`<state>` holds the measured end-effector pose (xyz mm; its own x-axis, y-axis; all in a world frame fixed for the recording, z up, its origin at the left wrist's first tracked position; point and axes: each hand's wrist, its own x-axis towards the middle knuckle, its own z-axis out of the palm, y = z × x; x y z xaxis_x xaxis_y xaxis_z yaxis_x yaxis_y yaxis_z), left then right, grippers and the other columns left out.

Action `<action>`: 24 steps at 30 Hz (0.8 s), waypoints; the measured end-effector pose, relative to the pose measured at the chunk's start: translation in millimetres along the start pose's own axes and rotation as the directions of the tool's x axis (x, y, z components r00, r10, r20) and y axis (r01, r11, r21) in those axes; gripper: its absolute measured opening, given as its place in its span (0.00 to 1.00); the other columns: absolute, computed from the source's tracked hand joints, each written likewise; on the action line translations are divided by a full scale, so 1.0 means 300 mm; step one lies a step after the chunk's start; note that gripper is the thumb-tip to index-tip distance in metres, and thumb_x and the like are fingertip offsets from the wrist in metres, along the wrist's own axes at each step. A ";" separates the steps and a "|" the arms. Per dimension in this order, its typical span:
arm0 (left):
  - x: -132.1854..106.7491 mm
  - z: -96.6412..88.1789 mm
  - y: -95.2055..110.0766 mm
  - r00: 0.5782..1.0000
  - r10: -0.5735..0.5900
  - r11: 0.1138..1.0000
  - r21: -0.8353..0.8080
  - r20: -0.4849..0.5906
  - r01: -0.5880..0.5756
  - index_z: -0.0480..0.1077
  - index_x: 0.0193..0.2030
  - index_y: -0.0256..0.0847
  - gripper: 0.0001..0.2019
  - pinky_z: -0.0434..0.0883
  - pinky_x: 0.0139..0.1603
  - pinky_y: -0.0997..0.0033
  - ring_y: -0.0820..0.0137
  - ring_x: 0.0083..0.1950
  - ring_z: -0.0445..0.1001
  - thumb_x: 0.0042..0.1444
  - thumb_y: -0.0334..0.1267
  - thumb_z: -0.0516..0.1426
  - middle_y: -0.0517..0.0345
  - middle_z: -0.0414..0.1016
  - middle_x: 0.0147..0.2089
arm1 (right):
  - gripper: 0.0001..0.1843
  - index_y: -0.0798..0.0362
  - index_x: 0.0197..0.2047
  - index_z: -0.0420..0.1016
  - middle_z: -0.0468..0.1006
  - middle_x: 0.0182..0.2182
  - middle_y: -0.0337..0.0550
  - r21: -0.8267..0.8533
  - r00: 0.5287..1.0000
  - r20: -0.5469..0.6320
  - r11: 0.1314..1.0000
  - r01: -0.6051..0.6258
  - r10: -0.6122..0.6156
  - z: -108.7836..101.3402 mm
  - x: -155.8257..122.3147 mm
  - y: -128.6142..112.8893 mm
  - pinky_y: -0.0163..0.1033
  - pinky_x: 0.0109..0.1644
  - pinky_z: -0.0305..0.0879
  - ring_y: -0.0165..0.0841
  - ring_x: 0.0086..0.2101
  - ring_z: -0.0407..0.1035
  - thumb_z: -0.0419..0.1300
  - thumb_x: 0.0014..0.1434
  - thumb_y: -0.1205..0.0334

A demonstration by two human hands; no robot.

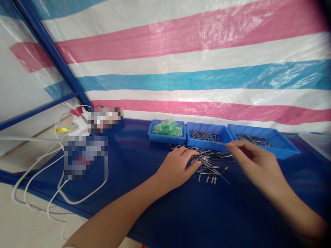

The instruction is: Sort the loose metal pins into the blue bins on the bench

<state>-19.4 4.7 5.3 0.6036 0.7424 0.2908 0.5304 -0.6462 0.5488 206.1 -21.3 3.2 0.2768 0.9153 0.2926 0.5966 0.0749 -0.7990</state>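
A loose pile of metal blind rivets (207, 158) with long thin pins lies on the dark blue tabletop (196, 213). At the pile's left side is my left hand (176, 168), its thumb and fingers apart, with the fingertips at the rivets. My right hand (254, 165) is raised at the right of the pile, in front of the bins. Its thumb and forefinger pinch a thin rivet (221, 144) that points left. Behind the pile, the middle blue bin (190, 140) and the right blue bin (284, 150) both contain rivets.
The left blue bin (155, 138) holds green-and-clear packets (168, 128). White cables (62, 196) and a power strip (80, 125) lie at the left, beside blurred-out items. A striped plastic sheet (181, 79) hangs behind the table, and a blue metal post (59, 65) stands at left.
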 end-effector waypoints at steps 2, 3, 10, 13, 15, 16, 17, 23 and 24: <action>-0.006 0.003 -0.014 1.000 0.009 0.987 0.163 0.029 -0.014 0.69 0.53 0.41 0.17 0.63 0.52 0.62 0.62 0.51 0.67 0.62 0.47 0.52 0.52 0.71 0.51 | 0.15 0.52 0.37 0.75 0.76 0.31 0.44 -0.154 0.984 -0.175 0.987 -0.043 0.016 -0.035 0.048 0.057 0.40 0.35 0.61 0.37 0.30 0.69 0.57 0.57 0.48; -0.008 0.005 -0.020 0.999 0.006 0.974 0.227 0.045 -0.016 0.69 0.53 0.42 0.18 0.63 0.51 0.61 0.61 0.52 0.66 0.62 0.48 0.52 0.52 0.70 0.51 | 0.15 0.52 0.37 0.76 0.76 0.30 0.45 -0.269 0.972 -0.234 0.962 -0.051 -0.014 -0.053 0.072 0.087 0.40 0.35 0.60 0.37 0.30 0.69 0.58 0.56 0.49; -0.010 0.015 -0.034 0.992 0.001 0.918 0.394 0.125 -0.051 0.71 0.48 0.47 0.11 0.59 0.44 0.63 0.64 0.49 0.66 0.63 0.44 0.52 0.58 0.72 0.49 | 0.17 0.54 0.37 0.79 0.79 0.33 0.52 -0.690 0.947 -0.209 0.723 0.035 -0.245 -0.099 0.159 0.226 0.42 0.34 0.57 0.42 0.33 0.69 0.54 0.58 0.53; -0.006 0.018 -0.036 0.992 0.010 0.907 0.416 0.123 -0.061 0.71 0.46 0.46 0.10 0.57 0.43 0.62 0.65 0.47 0.66 0.64 0.42 0.51 0.59 0.73 0.46 | 0.18 0.54 0.38 0.80 0.79 0.33 0.51 -0.743 0.938 -0.228 0.669 0.006 -0.261 -0.093 0.163 0.234 0.41 0.32 0.56 0.42 0.32 0.69 0.54 0.58 0.51; -0.004 0.020 -0.037 0.992 0.015 0.901 0.427 0.128 -0.069 0.71 0.45 0.46 0.10 0.56 0.42 0.62 0.66 0.47 0.66 0.65 0.41 0.51 0.60 0.74 0.45 | 0.19 0.53 0.39 0.79 0.79 0.33 0.49 -0.744 0.931 -0.247 0.669 -0.005 -0.268 -0.090 0.161 0.229 0.41 0.31 0.55 0.42 0.32 0.69 0.54 0.58 0.50; -0.004 0.021 -0.038 0.991 0.017 0.899 0.433 0.132 -0.073 0.71 0.45 0.46 0.09 0.55 0.42 0.62 0.66 0.46 0.66 0.65 0.41 0.50 0.60 0.75 0.44 | 0.19 0.52 0.39 0.79 0.79 0.33 0.49 -0.738 0.924 -0.257 0.675 0.001 -0.282 -0.089 0.159 0.225 0.41 0.31 0.56 0.42 0.32 0.70 0.54 0.58 0.50; -0.004 0.021 -0.038 0.991 0.019 0.896 0.438 0.136 -0.077 0.71 0.44 0.45 0.10 0.55 0.42 0.61 0.66 0.46 0.66 0.65 0.40 0.50 0.60 0.75 0.43 | 0.19 0.53 0.39 0.79 0.79 0.33 0.48 -0.729 0.914 -0.266 0.684 0.017 -0.306 -0.088 0.156 0.218 0.41 0.32 0.57 0.42 0.32 0.70 0.53 0.58 0.50; 0.001 0.009 -0.033 0.997 0.011 0.934 0.354 0.078 -0.038 0.71 0.47 0.44 0.11 0.58 0.45 0.62 0.65 0.47 0.69 0.66 0.37 0.48 0.57 0.75 0.44 | 0.16 0.54 0.37 0.78 0.79 0.34 0.47 -0.538 0.901 -0.111 0.788 0.301 -0.420 -0.038 0.081 0.117 0.43 0.43 0.64 0.40 0.34 0.70 0.53 0.59 0.53; 0.003 0.006 -0.029 0.999 0.004 0.956 0.292 0.048 -0.018 0.70 0.49 0.43 0.12 0.60 0.46 0.63 0.65 0.47 0.69 0.66 0.37 0.48 0.57 0.75 0.45 | 0.15 0.53 0.37 0.77 0.80 0.36 0.47 -0.449 0.919 -0.034 0.827 0.338 -0.393 -0.021 0.059 0.092 0.43 0.43 0.64 0.39 0.35 0.71 0.54 0.59 0.53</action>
<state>-22.3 10.7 -0.8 0.6339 0.7303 0.2546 0.6701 -0.6830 0.2908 232.2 -5.6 -10.3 0.0452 0.7981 0.6008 0.9252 0.1934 -0.3264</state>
